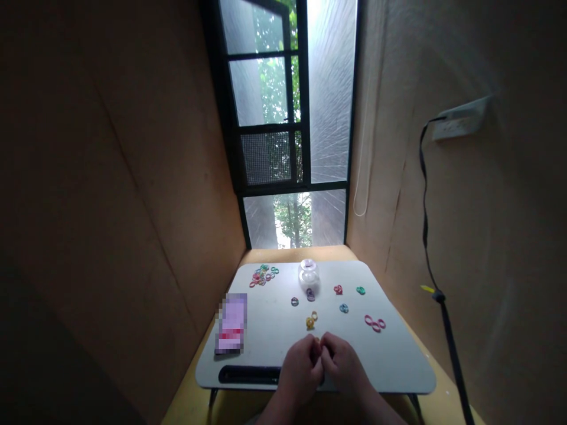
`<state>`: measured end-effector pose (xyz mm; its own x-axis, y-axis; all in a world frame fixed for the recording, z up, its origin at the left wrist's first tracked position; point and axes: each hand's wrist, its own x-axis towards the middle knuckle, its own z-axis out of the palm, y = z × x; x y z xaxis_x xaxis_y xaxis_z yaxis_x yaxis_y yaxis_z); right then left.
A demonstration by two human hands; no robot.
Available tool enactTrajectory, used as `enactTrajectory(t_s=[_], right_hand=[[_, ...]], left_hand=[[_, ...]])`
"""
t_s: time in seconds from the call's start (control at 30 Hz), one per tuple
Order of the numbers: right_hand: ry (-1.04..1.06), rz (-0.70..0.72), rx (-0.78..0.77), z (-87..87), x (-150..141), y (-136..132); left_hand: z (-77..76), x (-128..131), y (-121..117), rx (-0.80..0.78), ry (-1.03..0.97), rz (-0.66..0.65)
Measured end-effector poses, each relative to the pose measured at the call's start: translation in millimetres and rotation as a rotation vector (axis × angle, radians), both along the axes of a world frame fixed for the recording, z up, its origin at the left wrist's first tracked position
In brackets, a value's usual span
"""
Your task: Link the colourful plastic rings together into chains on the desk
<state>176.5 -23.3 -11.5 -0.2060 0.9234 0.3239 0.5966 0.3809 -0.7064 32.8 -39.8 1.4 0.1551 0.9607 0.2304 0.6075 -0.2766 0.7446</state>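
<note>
My left hand (pixel 302 361) and my right hand (pixel 340 357) meet over the table's front, fingers curled and fingertips pinched together. A bit of a yellow hair tie (pixel 318 340) shows between them; the rest is hidden. Just beyond lie a yellow bunch (pixel 310 323) of the small hair ties and a single yellow loop (pixel 314 316). Farther off are a purple group (pixel 310 294), a dark grey one (pixel 295 301), a blue one (pixel 344 308), a red one (pixel 338 290) and a green one (pixel 361 290). Pink loops (pixel 375 323) lie to the right.
A clear round jar (pixel 309 275) stands at the back of the white folding table (pixel 270 330). Mixed coloured loops (pixel 263 275) are heaped at back left. A phone-like blurred object (pixel 233 321) lies at left, behind a black slot (pixel 248 374). A cable (pixel 449 342) hangs at right.
</note>
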Motion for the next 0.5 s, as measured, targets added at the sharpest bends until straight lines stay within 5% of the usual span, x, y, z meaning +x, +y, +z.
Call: enactTrajectory(t_s=[0.5], right_hand=[[-0.008,0.011,-0.007,0.9,0.1,0.5]], left_hand=[[0.4,-0.4,0.7,-0.001,-0.016,-0.001]])
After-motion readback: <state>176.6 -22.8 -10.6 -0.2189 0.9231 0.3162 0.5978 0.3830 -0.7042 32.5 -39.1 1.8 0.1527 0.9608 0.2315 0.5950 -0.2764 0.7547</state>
